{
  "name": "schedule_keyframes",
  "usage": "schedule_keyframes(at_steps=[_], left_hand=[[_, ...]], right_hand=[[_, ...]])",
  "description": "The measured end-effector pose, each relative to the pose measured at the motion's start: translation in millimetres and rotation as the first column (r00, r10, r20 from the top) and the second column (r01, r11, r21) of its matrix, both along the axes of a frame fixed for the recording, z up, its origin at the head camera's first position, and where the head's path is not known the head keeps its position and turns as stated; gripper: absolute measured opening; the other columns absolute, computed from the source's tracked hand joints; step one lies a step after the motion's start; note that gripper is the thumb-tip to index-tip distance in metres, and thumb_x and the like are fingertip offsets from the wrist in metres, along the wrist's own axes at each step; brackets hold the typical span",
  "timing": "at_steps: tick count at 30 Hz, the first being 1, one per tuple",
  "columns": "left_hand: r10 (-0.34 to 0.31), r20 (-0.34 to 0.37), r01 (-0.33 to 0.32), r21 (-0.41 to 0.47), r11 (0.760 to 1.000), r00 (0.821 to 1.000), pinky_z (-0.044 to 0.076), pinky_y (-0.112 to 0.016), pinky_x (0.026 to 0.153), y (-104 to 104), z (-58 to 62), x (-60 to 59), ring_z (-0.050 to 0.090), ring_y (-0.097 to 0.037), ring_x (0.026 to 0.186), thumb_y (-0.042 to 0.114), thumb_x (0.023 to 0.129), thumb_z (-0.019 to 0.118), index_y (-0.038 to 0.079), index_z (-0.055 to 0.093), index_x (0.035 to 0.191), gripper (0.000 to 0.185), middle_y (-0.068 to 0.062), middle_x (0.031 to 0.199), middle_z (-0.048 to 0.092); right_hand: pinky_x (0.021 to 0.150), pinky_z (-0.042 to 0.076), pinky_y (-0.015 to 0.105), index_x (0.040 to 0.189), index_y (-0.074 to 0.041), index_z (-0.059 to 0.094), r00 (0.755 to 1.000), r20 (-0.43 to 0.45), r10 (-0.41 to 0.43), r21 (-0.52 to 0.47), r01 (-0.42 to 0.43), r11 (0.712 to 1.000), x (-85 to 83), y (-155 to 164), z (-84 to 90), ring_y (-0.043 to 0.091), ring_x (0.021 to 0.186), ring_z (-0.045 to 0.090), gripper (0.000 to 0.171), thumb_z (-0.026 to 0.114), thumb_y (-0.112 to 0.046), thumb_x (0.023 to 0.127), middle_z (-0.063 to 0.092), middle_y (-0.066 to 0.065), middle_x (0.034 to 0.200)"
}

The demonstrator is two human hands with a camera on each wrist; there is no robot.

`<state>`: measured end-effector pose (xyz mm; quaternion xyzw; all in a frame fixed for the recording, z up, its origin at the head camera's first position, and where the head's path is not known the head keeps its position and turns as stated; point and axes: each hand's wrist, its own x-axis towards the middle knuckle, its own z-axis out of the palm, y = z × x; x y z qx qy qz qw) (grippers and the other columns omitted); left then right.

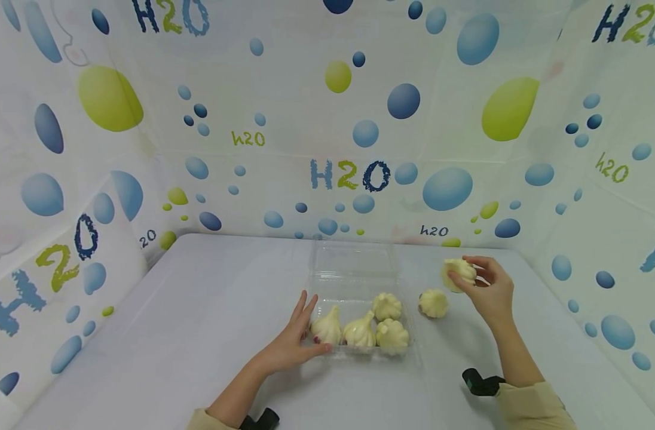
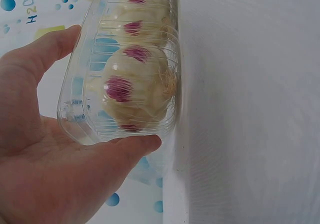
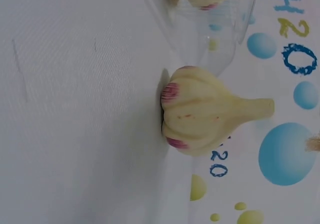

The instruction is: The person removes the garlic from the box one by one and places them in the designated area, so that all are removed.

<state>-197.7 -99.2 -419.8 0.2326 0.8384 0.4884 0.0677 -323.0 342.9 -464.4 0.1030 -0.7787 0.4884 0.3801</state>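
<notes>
A clear plastic container (image 1: 354, 356) with its hinged lid (image 1: 354, 261) folded back holds several garlic bulbs (image 1: 361, 331). My left hand (image 1: 290, 344) holds the container's left end, thumb along the front wall and fingers on the far side. In the left wrist view, a purple-streaked bulb (image 2: 135, 86) shows through the ribbed plastic by my thumb. To the container's right, my right hand (image 1: 491, 292) pinches a garlic bulb (image 1: 459, 273) between thumb and fingers, raised over the table. Another bulb (image 3: 197, 111) stands upright on the table between that hand and the container.
The white table (image 1: 198, 310) carries these things. Behind it and along both sides hangs a white cloth (image 1: 284, 89) printed with blue and green drops and H2O lettering. Black wrist-worn devices (image 1: 482, 382) show at both forearms, beside beige sleeves (image 1: 534, 406).
</notes>
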Motion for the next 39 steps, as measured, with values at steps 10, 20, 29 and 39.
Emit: schedule_keyframes(at_steps=[10,20,29,39], left_hand=[[-0.005,0.0,0.005,0.001,1.0,1.0,0.033,-0.045,0.09,0.1,-1.1,-0.5,0.008,-0.032,0.126,0.033,0.075,0.064,0.026,0.001,0.137,0.089,-0.001,0.139,-0.018],[-0.018,0.03,0.017,0.031,0.999,0.999,0.03,-0.05,0.09,3.7,25.9,15.7,0.006,-0.036,0.125,0.021,0.076,0.064,0.013,0.002,0.137,0.087,-0.01,0.138,-0.018],[-0.01,0.02,0.009,0.016,1.0,1.0,0.031,-0.05,0.089,2.8,21.4,13.1,0.009,-0.035,0.125,0.027,0.076,0.064,0.017,0.002,0.138,0.088,-0.007,0.139,-0.017],[0.003,-0.011,-0.004,-0.011,1.0,1.0,0.033,-0.046,0.09,0.5,0.0,0.3,0.009,-0.032,0.126,0.037,0.073,0.064,0.025,0.0,0.137,0.091,-0.001,0.139,-0.017]], right_hand=[[0.06,0.048,0.019,0.101,-0.023,0.058,0.999,0.042,-0.027,-0.022,0.028,0.999,5.0,14.6,-2.0,0.014,0.082,0.056,0.045,0.077,-0.022,0.06,0.058,-0.004,0.102],[0.06,0.047,0.016,0.099,-0.019,0.058,0.997,0.062,-0.048,-0.037,0.05,0.998,8.6,25.2,-5.2,0.013,0.081,0.057,0.041,0.076,-0.022,0.062,0.058,-0.001,0.1],[0.065,0.045,0.012,0.098,-0.017,0.057,0.985,0.164,-0.06,-0.049,0.069,0.996,14.5,23.7,-7.1,0.01,0.081,0.057,0.04,0.075,-0.025,0.063,0.057,-0.002,0.099],[0.058,0.047,0.014,0.099,-0.015,0.055,0.953,0.303,-0.015,-0.046,0.031,0.998,22.2,20.9,-5.7,0.01,0.082,0.055,0.041,0.072,-0.03,0.065,0.054,-0.002,0.1]])
